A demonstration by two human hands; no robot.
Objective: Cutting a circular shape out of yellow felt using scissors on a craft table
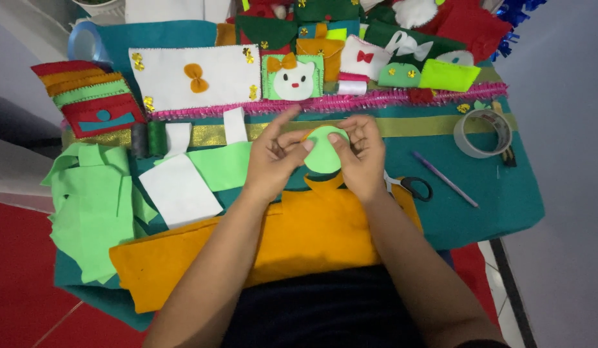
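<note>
Green felt, a round disc (pixel 323 153), is pinched flat between both hands at the teal cloth's (pixel 505 200) middle, left hand (pixel 273 161) and right hand (pixel 360 158) fingertips closed on opposite edges, equally near.

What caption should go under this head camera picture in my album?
Left hand and right hand hold a round green felt piece above orange felt, scissors nearby.

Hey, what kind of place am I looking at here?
Probably a home felt-craft table. Both hands hold a round green felt piece, with scissors, a tape roll and finished felt pouches laid out on the teal felt sheet.
</note>
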